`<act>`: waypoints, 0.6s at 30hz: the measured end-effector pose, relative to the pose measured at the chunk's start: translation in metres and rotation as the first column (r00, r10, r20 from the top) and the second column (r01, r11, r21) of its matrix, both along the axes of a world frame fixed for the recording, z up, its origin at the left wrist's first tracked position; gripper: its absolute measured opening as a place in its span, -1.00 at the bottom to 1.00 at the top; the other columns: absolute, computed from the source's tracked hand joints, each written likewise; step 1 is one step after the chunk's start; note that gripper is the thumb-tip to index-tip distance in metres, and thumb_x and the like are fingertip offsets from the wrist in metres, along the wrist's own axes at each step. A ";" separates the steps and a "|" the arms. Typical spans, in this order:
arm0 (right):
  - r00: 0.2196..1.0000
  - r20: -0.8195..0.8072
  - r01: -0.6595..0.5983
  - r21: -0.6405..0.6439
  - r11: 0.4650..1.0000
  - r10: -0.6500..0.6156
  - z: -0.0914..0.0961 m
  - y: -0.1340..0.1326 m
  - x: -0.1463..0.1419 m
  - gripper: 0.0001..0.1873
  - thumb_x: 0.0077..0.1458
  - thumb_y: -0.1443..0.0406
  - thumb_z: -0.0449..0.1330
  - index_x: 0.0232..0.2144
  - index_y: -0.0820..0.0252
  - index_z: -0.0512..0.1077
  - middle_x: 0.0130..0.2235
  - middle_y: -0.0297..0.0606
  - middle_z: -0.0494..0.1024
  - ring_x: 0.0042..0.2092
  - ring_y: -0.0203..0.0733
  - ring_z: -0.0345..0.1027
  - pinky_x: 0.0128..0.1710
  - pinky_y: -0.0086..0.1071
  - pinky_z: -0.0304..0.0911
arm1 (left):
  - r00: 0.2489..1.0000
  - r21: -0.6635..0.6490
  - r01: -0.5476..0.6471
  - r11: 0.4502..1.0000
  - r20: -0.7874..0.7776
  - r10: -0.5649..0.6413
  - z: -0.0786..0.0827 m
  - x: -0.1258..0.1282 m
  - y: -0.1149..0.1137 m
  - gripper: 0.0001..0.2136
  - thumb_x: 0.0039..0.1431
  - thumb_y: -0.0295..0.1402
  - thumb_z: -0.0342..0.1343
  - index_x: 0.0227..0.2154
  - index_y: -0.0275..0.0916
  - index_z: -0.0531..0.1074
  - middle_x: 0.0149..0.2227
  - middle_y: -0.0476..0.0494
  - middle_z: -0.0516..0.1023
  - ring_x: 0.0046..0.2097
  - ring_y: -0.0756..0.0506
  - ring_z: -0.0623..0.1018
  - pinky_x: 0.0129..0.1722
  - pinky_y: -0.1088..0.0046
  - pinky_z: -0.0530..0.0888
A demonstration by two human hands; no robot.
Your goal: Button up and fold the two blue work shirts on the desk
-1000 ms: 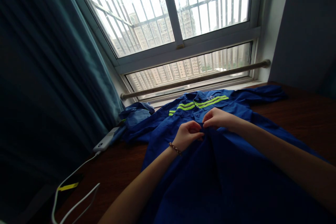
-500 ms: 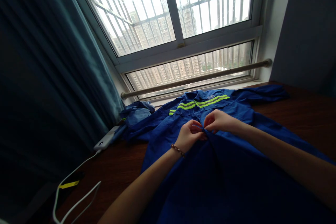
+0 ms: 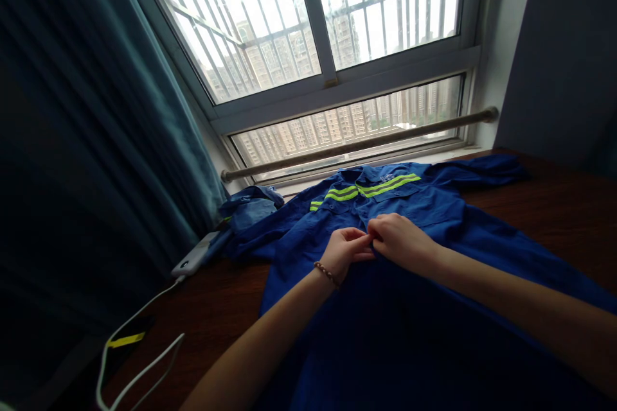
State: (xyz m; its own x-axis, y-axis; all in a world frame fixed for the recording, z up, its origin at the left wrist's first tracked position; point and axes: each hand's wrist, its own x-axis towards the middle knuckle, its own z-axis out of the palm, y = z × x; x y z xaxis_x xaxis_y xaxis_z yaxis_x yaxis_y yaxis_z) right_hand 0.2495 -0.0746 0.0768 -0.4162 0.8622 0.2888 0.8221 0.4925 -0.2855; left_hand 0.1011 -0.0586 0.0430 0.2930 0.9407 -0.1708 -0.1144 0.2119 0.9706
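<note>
A blue work shirt (image 3: 424, 308) with yellow-green reflective stripes (image 3: 371, 188) lies spread on a dark wooden table (image 3: 212, 308), collar toward the window. My left hand (image 3: 343, 249), with a bead bracelet on the wrist, pinches the shirt's front edge at mid-chest. My right hand (image 3: 398, 239) meets it from the right, fingers closed on the same front edge. Both hands touch each other over the placket. Whatever small part sits between the fingertips is hidden.
A white phone (image 3: 193, 257) lies at the table's left with a white cable (image 3: 137, 334) trailing toward the near edge. A teal curtain (image 3: 96, 141) hangs on the left. A barred window (image 3: 337, 45) and a rail (image 3: 357, 144) run behind the table.
My hands have closed together on the shirt's front. The right hand has shifted a little left and down, now lying flatter over the fabric.
</note>
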 end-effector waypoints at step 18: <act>0.982 -0.170 -0.091 -0.031 0.995 0.085 0.006 0.009 0.010 -0.87 -0.10 0.41 0.12 -0.51 0.21 0.48 -0.47 -0.32 0.46 -0.40 -0.29 0.30 -0.40 -0.51 0.09 | 0.976 -0.193 -0.119 0.974 0.156 0.150 -0.004 0.005 -0.002 -0.77 -0.23 -0.46 0.31 -0.60 -0.36 0.32 -0.61 -0.04 0.40 -0.56 0.07 0.44 -0.52 0.60 0.41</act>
